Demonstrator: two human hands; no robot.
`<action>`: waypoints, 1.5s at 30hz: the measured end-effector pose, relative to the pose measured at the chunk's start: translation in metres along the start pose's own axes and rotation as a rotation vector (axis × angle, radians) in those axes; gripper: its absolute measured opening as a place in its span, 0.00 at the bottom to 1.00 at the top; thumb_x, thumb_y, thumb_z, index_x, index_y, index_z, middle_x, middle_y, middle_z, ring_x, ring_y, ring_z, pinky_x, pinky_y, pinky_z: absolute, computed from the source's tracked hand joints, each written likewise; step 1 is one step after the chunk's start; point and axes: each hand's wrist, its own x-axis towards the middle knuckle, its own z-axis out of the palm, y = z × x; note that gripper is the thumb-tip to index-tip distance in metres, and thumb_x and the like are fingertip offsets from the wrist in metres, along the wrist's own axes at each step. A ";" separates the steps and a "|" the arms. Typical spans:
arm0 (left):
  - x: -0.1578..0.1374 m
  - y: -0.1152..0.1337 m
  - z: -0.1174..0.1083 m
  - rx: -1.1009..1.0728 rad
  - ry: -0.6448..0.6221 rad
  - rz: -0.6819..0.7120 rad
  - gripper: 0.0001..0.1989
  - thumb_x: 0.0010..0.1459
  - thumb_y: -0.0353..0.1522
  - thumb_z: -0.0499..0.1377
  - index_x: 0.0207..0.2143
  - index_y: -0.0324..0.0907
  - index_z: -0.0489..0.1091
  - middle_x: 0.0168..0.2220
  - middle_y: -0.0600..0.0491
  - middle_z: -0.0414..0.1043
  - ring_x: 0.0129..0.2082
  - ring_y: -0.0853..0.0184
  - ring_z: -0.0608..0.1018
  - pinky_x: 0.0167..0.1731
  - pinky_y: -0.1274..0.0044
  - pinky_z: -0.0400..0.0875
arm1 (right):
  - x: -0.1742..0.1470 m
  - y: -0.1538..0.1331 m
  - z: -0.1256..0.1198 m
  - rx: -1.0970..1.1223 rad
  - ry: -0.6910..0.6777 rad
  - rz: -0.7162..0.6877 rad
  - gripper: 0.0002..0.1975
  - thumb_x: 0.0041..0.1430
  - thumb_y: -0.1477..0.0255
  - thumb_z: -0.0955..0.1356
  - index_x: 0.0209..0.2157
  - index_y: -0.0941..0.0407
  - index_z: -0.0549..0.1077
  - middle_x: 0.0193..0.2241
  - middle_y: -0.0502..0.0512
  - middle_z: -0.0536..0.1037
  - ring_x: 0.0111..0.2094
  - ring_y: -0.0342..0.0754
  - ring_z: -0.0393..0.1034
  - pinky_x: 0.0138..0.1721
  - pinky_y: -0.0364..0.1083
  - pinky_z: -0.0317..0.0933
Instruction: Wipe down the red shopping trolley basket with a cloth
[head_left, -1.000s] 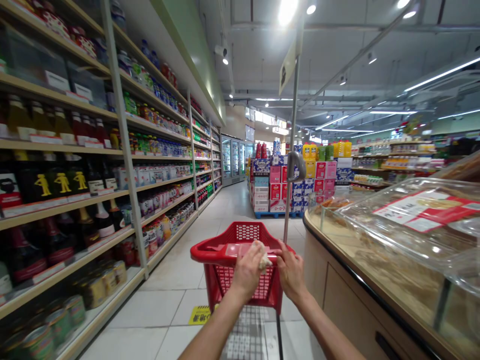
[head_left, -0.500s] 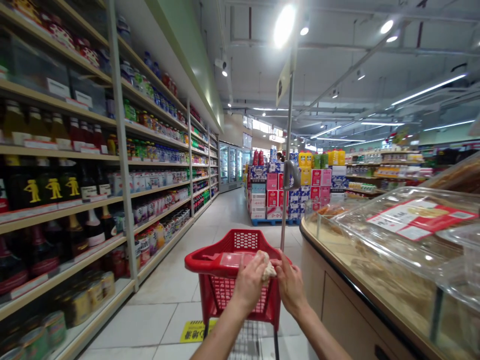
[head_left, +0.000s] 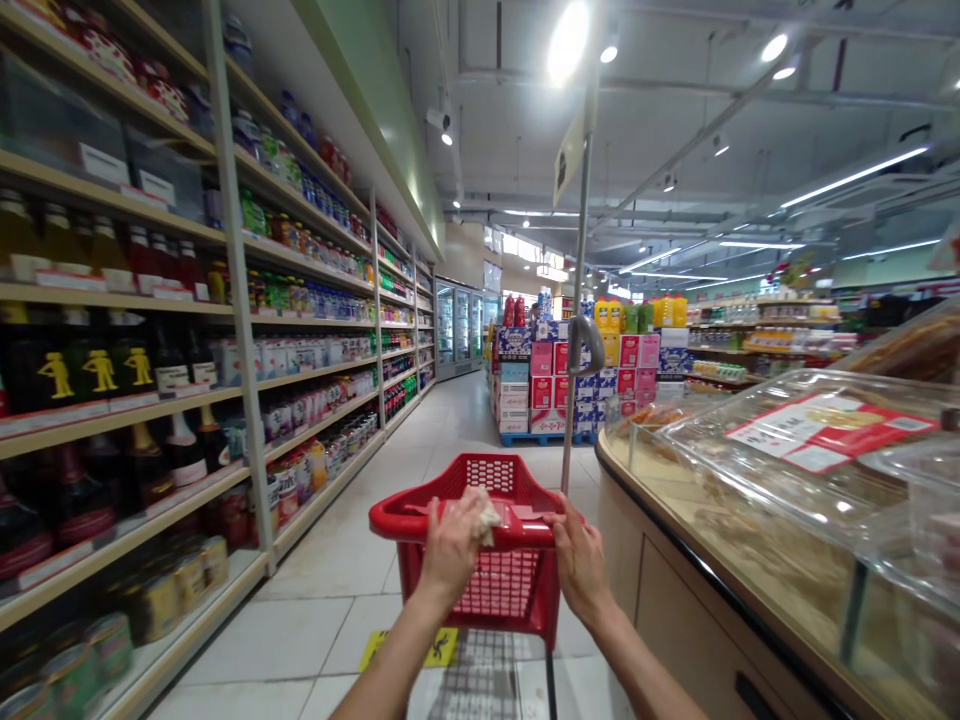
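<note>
A red plastic shopping cart (head_left: 495,585) stands right in front of me. My left hand (head_left: 448,548) is on the middle of its handle (head_left: 525,533), with the fingers closed on a crumpled off-white cloth (head_left: 487,515) that touches the bar. At the right end of the handle is my right hand (head_left: 581,562), its fingers curled over the bar. The fingertips of both hands are partly hidden. Between the hands, a stretch of red bar is visible.
Shelves of bottles (head_left: 180,450) and cans line the left side. A counter (head_left: 675,580) with clear plastic food boxes (head_left: 787,500) borders the right. A metal pole (head_left: 581,240) rises beyond the cart. Stacked drink cartons (head_left: 551,390) stand ahead, and a yellow floor sticker (head_left: 442,648) lies below.
My left hand has slid leftward along the handle with the cloth, away from my right hand. My right hand has stayed near the handle's right end, its fingers now curled over the bar.
</note>
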 end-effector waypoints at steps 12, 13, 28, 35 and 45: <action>-0.009 -0.002 0.018 0.037 0.127 0.140 0.14 0.56 0.28 0.47 0.44 0.45 0.65 0.50 0.50 0.66 0.50 0.65 0.67 0.55 0.60 0.44 | -0.001 0.006 -0.002 -0.008 -0.049 0.018 0.23 0.60 0.65 0.51 0.56 0.56 0.52 0.37 0.55 0.75 0.43 0.48 0.66 0.47 0.53 0.49; -0.011 -0.014 0.012 0.067 0.168 0.031 0.15 0.56 0.28 0.46 0.44 0.44 0.65 0.49 0.48 0.66 0.50 0.64 0.67 0.54 0.58 0.46 | 0.000 0.005 -0.002 -0.016 -0.032 0.016 0.23 0.60 0.65 0.51 0.55 0.56 0.53 0.37 0.55 0.75 0.43 0.48 0.66 0.47 0.53 0.48; -0.018 -0.031 0.003 0.089 0.221 -0.060 0.15 0.56 0.29 0.46 0.44 0.43 0.64 0.49 0.47 0.66 0.51 0.62 0.66 0.53 0.55 0.43 | 0.003 0.001 0.000 -0.069 -0.027 -0.031 0.22 0.59 0.65 0.53 0.53 0.57 0.57 0.35 0.54 0.75 0.40 0.49 0.66 0.48 0.55 0.49; -0.020 -0.022 0.011 0.055 0.168 0.196 0.15 0.55 0.28 0.47 0.43 0.45 0.65 0.49 0.50 0.66 0.50 0.66 0.67 0.56 0.60 0.39 | 0.011 -0.001 0.006 0.000 -0.053 -0.024 0.24 0.59 0.63 0.53 0.53 0.59 0.58 0.34 0.56 0.75 0.36 0.49 0.67 0.41 0.50 0.59; -0.019 -0.014 0.018 0.097 0.222 0.266 0.15 0.54 0.28 0.48 0.44 0.44 0.65 0.49 0.51 0.67 0.50 0.67 0.66 0.57 0.64 0.39 | 0.005 0.000 0.002 0.011 -0.063 -0.060 0.22 0.59 0.63 0.52 0.53 0.56 0.59 0.37 0.54 0.75 0.41 0.49 0.66 0.47 0.53 0.54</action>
